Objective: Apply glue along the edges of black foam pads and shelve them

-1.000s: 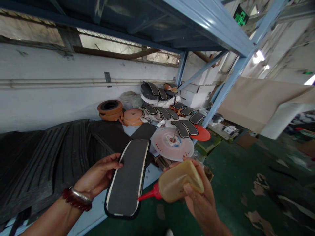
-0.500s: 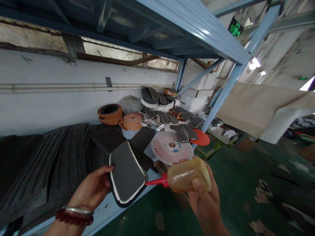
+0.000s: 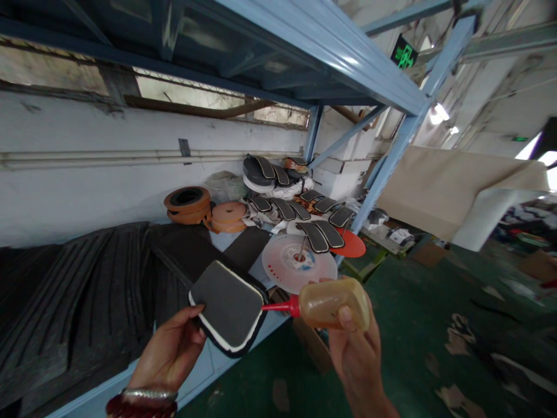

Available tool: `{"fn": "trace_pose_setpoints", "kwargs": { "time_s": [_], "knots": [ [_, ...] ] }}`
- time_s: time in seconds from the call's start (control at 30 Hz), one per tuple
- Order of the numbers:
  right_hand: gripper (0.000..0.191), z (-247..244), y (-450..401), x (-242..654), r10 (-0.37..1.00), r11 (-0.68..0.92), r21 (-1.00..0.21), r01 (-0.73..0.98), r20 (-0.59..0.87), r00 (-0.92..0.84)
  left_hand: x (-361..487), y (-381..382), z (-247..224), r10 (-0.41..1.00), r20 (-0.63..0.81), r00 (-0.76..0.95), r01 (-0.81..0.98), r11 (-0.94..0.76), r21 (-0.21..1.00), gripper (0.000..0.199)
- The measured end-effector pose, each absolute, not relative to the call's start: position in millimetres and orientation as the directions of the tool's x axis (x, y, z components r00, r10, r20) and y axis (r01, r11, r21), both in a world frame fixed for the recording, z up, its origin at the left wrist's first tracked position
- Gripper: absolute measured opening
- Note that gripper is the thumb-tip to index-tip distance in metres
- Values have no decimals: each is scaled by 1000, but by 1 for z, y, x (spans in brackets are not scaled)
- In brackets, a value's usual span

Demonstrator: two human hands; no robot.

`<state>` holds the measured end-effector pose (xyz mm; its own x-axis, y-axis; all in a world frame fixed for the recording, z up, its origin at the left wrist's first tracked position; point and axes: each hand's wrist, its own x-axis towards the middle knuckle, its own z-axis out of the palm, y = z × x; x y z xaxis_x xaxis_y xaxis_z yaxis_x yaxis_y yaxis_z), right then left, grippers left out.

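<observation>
while the left hand (image 3: 167, 348) grips a dark grey foam pad with a white border (image 3: 226, 305), its fingers (image 3: 191, 319) closed around the pad's lower edge, the pad is tilted and held just above a blue steel shelf (image 3: 108, 380). the right hand (image 3: 354, 360) has its fingers (image 3: 346, 316) wrapped around an amber squeeze bottle (image 3: 333, 303), and the bottle's red nozzle (image 3: 278, 307) meets the pad's edge. on the shelf lie a ribbed black rubber sheet (image 3: 78, 290), a translucent disc with red dots (image 3: 282, 270), more black-and-white pads (image 3: 314, 237) and orange rolls (image 3: 187, 200).
</observation>
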<state>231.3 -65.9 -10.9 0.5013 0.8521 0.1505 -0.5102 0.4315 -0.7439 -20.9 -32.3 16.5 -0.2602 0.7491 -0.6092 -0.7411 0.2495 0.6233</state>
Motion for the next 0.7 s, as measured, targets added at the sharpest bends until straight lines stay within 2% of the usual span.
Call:
{"fn": "trace_pose_setpoints", "kwargs": {
  "time_s": [0.1,0.3,0.5,0.6,0.7],
  "knots": [
    [69,-18,-68,232,849,417,-757,-503,127,513,-19,-31,16,750,-608,-261,-742,246,623,27],
    [48,-24,-75,229,864,406,-729,-551,110,491,-17,-31,15,751,-603,-269,-744,236,625,25],
    [45,-26,-80,219,884,360,-693,-625,40,465,-21,-29,8,744,-605,-284,-739,231,632,33],
    [45,-32,-81,212,891,337,-688,-643,13,453,-23,-28,5,723,-620,-305,-751,217,623,30],
    [42,-37,-81,200,949,208,-677,-706,-33,312,-28,-26,-3,720,-609,-333,-750,189,634,26]
  ]
}}
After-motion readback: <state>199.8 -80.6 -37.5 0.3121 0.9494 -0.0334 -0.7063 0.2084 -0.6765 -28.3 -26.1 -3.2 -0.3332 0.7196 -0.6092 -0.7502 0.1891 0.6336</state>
